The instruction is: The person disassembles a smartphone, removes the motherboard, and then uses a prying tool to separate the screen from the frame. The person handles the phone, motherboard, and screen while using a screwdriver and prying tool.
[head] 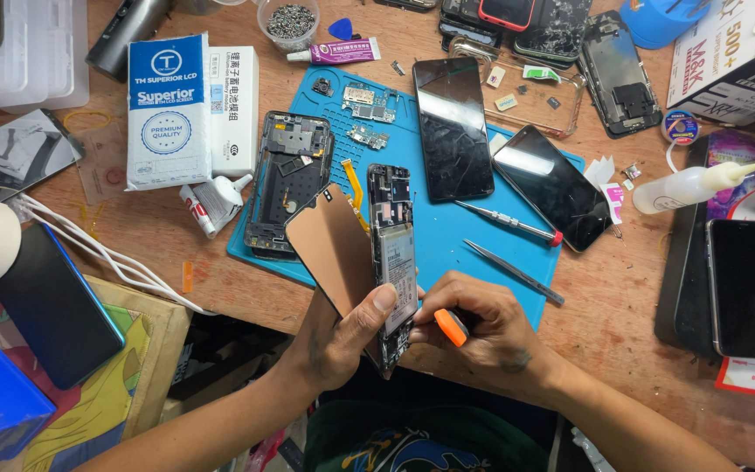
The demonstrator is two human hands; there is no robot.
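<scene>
I hold an opened phone frame (pixel 392 262) upright over the near edge of the blue work mat (pixel 447 245), its battery and inner parts facing me. My left hand (pixel 342 336) is closed around it, the thumb pressed on the battery side. Behind the frame, on its left side, a copper-coloured display panel (pixel 332 249) stands out at an angle, partly apart from the frame, so I judge that I am at the step of separating or fitting this panel. My right hand (pixel 482 328) is closed on a small orange tool (pixel 452 328), with its tip at the lower edge of the frame. The next move, I think, needs a gentle and steady push along that edge, because the thin panel can bend or crack.

On the mat I count one more open phone shell (pixel 288 179), two dark phones (pixel 452 127) lying face up, two thin metal tools (pixel 509 223), and a few small circuit boards (pixel 364 105). Beside the mat on the wooden table (pixel 622 297) there are two white boxes (pixel 168 109), one white squeeze bottle (pixel 696 185) and one black phone (pixel 747 288) at the right.
</scene>
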